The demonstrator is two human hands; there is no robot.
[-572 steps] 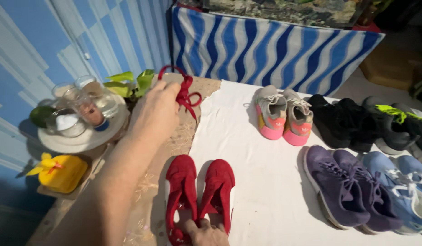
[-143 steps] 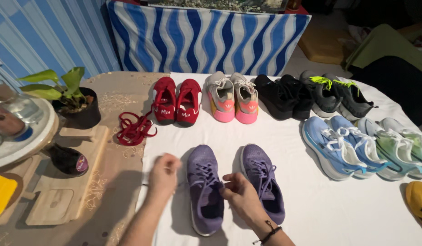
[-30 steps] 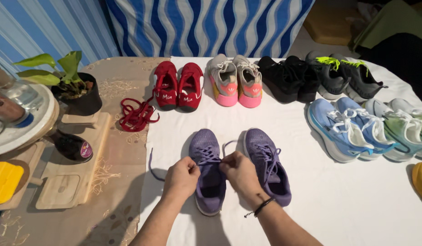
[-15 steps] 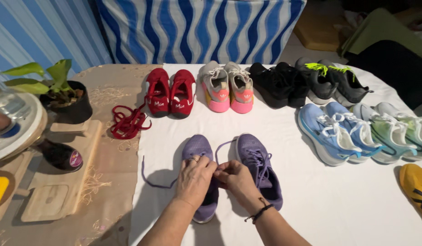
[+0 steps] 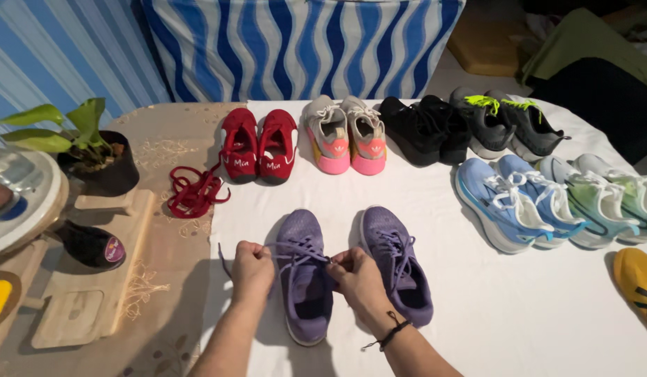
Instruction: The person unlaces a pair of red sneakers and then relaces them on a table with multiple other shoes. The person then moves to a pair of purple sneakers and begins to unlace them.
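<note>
A pair of purple sneakers lies on the white cloth (image 5: 435,223) in front of me. Over the left purple sneaker (image 5: 304,279) both of my hands pinch its purple lace (image 5: 295,253). My left hand (image 5: 252,269) pulls one end out to the left, and my right hand (image 5: 355,276) holds the other end at the shoe's right side. The lace runs taut between them. The right purple sneaker (image 5: 399,265) lies beside it, laced and untouched.
Red sneakers (image 5: 257,143), grey-pink sneakers (image 5: 343,134), black sneakers (image 5: 424,129) and grey ones with lime laces (image 5: 508,124) line the back. Blue (image 5: 508,202) and green (image 5: 609,199) pairs lie right. Loose red laces (image 5: 194,194), a potted plant (image 5: 93,150) and wooden boards (image 5: 93,279) are left.
My hands were together over the left purple shoe's tongue. They have spread apart, drawing the lace out to both sides; the loose loop beside the shoe is gone.
</note>
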